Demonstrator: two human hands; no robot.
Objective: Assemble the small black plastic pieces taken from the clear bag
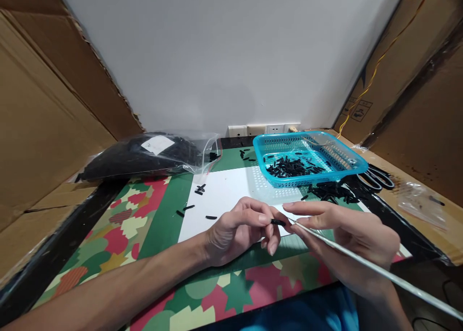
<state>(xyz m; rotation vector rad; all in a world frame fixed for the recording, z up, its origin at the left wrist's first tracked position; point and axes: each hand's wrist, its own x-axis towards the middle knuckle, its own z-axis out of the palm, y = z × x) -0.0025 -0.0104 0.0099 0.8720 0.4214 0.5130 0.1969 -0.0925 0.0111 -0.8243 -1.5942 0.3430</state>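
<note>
My left hand [240,229] pinches a short black tube piece [278,222] between thumb and fingertips. My right hand [347,237] holds a long thin white rod [379,271], whose tip meets the black piece at its right end. Both hands hover over the near edge of a white sheet [224,196]. Several loose black pieces [198,190] lie scattered on that sheet.
A blue plastic basket [347,158] holding several black pieces stands at the back right, with a pile of black pieces [331,191] in front of it. Black scissors [378,177] lie to its right. A clear bag of black pieces [144,157] sits back left. Cardboard walls flank the patterned mat [119,229].
</note>
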